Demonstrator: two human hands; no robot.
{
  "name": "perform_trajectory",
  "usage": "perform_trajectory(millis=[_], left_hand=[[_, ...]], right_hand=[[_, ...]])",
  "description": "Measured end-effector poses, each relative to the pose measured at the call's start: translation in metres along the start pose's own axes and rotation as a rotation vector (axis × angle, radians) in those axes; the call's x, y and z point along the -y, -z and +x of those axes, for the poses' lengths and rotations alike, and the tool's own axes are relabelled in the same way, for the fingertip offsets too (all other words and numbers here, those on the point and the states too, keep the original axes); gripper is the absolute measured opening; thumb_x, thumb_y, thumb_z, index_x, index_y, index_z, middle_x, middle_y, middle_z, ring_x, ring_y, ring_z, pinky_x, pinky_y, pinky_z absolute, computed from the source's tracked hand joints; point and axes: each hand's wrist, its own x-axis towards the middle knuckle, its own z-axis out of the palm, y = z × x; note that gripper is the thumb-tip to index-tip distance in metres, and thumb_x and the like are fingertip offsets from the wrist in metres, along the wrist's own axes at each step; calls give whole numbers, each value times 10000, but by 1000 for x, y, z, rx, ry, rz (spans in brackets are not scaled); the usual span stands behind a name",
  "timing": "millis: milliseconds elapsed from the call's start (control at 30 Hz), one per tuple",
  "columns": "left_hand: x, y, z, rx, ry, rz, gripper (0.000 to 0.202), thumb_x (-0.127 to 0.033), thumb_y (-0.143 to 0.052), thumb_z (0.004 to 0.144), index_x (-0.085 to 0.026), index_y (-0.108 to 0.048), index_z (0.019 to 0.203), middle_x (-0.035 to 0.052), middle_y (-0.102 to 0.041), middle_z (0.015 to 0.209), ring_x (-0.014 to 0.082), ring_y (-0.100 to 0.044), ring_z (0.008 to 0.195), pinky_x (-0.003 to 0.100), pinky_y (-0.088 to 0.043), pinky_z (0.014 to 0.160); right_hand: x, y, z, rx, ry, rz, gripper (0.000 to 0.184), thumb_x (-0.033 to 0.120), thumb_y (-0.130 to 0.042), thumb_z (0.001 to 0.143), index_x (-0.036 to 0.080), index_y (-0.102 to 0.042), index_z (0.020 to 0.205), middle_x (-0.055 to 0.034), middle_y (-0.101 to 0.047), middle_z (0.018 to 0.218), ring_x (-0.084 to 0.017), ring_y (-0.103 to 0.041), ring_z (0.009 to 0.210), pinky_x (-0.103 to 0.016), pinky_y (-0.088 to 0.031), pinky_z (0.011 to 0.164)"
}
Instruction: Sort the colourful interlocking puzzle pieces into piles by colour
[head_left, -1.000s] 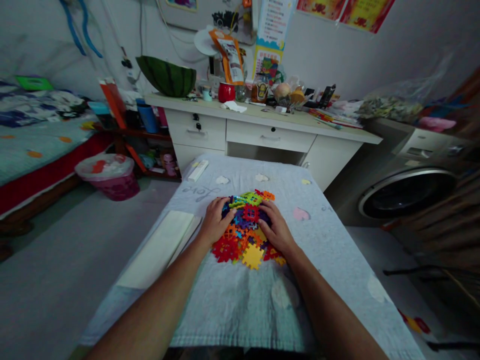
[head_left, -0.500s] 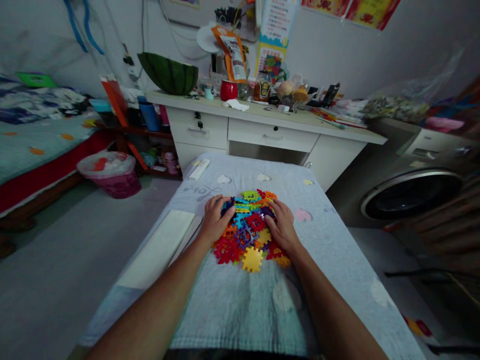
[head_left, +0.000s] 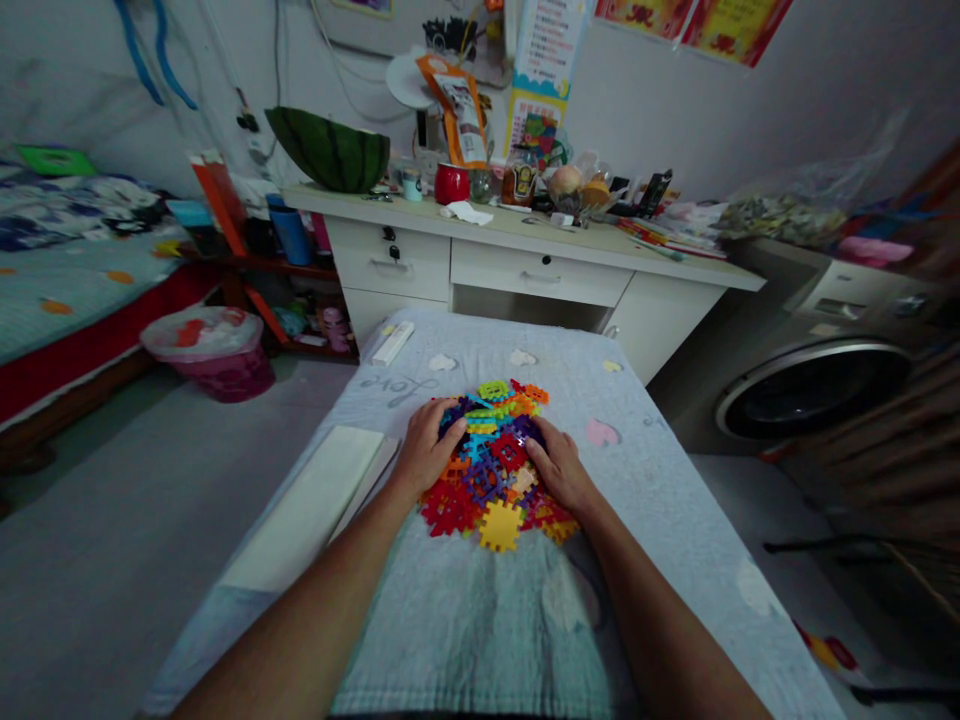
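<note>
A heap of colourful interlocking plastic building pieces [head_left: 486, 478] lies on the cloth-covered table [head_left: 480, 630], in red, yellow, orange, purple, blue and green. My left hand [head_left: 429, 450] presses against the heap's left side, thumb and fingers curved round dark blue pieces. On the opposite side my right hand [head_left: 559, 465] is curled over dark purple pieces, its thumb towards the middle. The fingertips of both hands are partly hidden among the pieces. A flat yellow square piece [head_left: 500, 526] with notched edges lies at the front of the heap.
Left of my forearm lies a long white box [head_left: 311, 505]; a small white bar [head_left: 393, 343] rests near the far left corner. Beyond stands a white desk [head_left: 540, 262] bearing a cut watermelon [head_left: 330, 150] and clutter. A washing machine [head_left: 817, 350] stands at right, a pink bin [head_left: 214, 355] at left.
My right hand has drawn slightly nearer and its fingers have bent in more over the heap. My left hand stays against its side. The view has shifted slightly.
</note>
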Motion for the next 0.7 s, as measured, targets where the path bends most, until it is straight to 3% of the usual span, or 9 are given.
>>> perform_trajectory(millis=[233, 367, 433, 533, 700], left_hand=[[1, 1, 1, -46, 8, -25, 392, -476, -448, 934, -227, -567, 1213, 89, -584, 1263, 251, -495, 1250, 463, -354, 1113], [4, -2, 0, -74, 33, -46, 413, -493, -452, 922, -224, -556, 1218, 99, -527, 1297, 247, -453, 1286, 455, -329, 1137], [5, -2, 0, -91, 53, -47, 425, -504, -453, 917, -220, -556, 1215, 106, -495, 1319, 253, -419, 1316, 459, -301, 1155], [6, -3, 0, -109, 80, -41, 431, -512, -449, 914, -225, -558, 1216, 107, -473, 1332, 261, -390, 1337, 470, -274, 1168], [6, -2, 0, -121, 91, -44, 416, -509, -448, 916, -240, -565, 1211, 101, -475, 1333, 263, -389, 1336, 483, -263, 1170]], right_hand=[[9, -5, 22, 34, 152, 33, 557, 526, -381, 969, 185, -488, 1396, -143, -557, 1378, -260, -495, 1289, -453, -356, 1101], [1, 4, 39, -47, 178, 58, 458, 524, -391, 969, 211, -653, 1178, -109, -627, 1220, -226, -563, 1161, -401, -416, 1046], [-10, 7, 52, -154, 122, 44, 483, 548, -374, 964, 203, -687, 1090, -113, -634, 1156, -231, -568, 1127, -404, -425, 1031], [-27, 5, 75, -224, -48, -16, 555, 573, -342, 957, 170, -653, 1179, -146, -622, 1218, -265, -534, 1195, -440, -391, 1059], [-25, -8, 111, -63, -224, -33, 619, 585, -324, 964, 179, -500, 1397, -132, -521, 1431, -288, -435, 1353, -491, -281, 1134]])
